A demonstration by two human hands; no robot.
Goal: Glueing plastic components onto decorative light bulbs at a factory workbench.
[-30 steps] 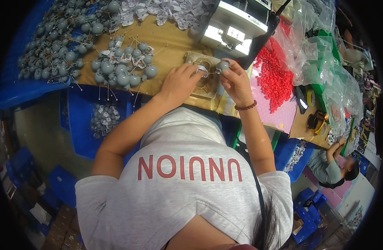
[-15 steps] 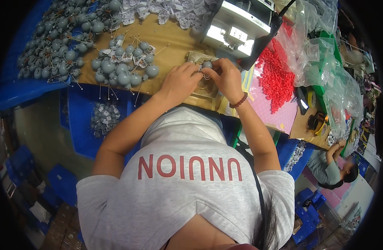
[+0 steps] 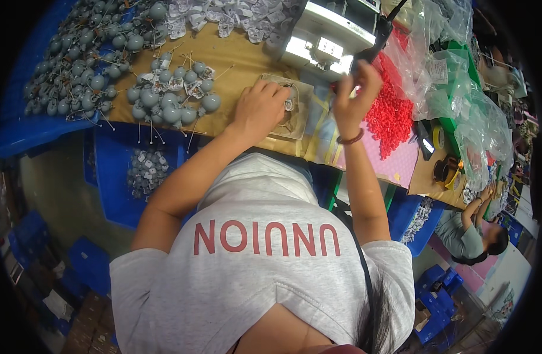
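My left hand [image 3: 261, 110] rests on a small clear fixture block [image 3: 300, 115] at the table's front edge. Its fingers are bent at a small grey-and-white part [image 3: 289, 101] in the fixture, and the fingertips are partly hidden. My right hand [image 3: 354, 105], blurred by motion, is raised to the right of the fixture, beside a pile of small red plastic pieces [image 3: 387, 121]. Some red shows between its thumb and fingers; I cannot make out whether it is a held piece or the pile behind.
Grey ball-shaped parts with thin wires [image 3: 170, 97] lie in heaps at the left. White plastic pieces [image 3: 241, 15] lie at the back. A white machine [image 3: 324, 44] stands behind the fixture. Clear plastic bags [image 3: 459, 100], tape rolls [image 3: 445, 171] and a co-worker [image 3: 468, 233] are at the right.
My right hand has left the fixture and moved right toward the red pieces. My left hand has stayed at the fixture; the grey ball seen between the hands no longer shows there.
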